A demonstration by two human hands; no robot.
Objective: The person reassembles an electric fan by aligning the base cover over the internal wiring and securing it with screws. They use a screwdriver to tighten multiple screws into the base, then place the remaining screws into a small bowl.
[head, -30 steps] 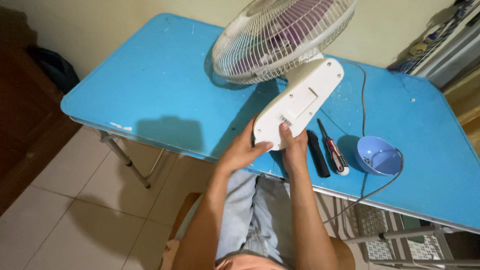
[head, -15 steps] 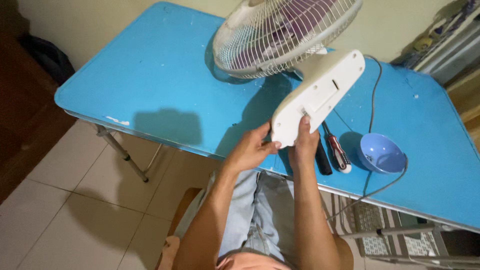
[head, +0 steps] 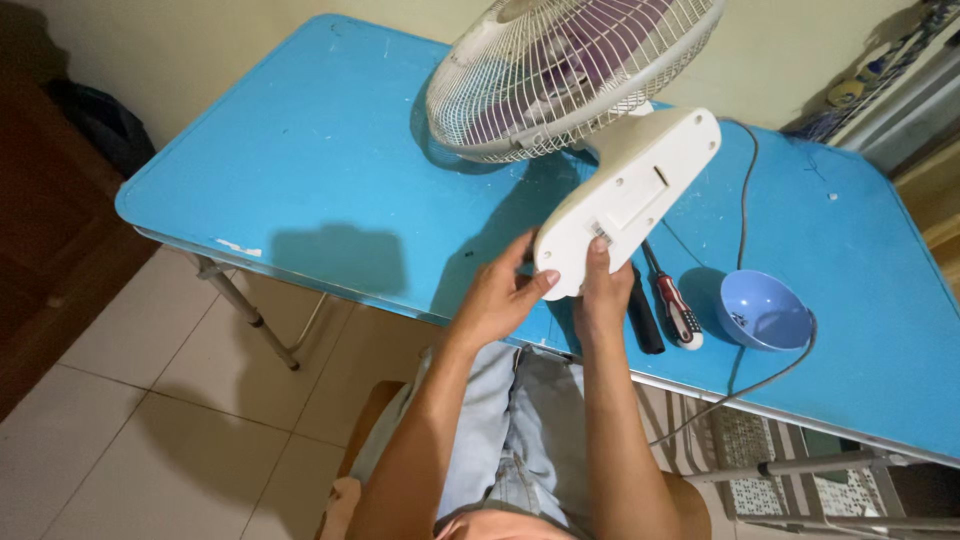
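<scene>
Currently the fan (head: 590, 90) is tilted over the table (head: 300, 170), its base (head: 625, 200) clasped at the near end by left hand (head: 495, 300) and right hand (head: 605, 295), so a slip could drop it onto the screwdriver (head: 675, 305) just beside the grip.

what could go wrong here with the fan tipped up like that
The fan base is lifted by its near end in the left hand and right hand, with the wire guard leaning on the table; it might slide or roll sideways. The grey cord curls around the blue bowl, so a tug could drag it. The screwdriver lies near the table edge and could get knocked off.
</scene>
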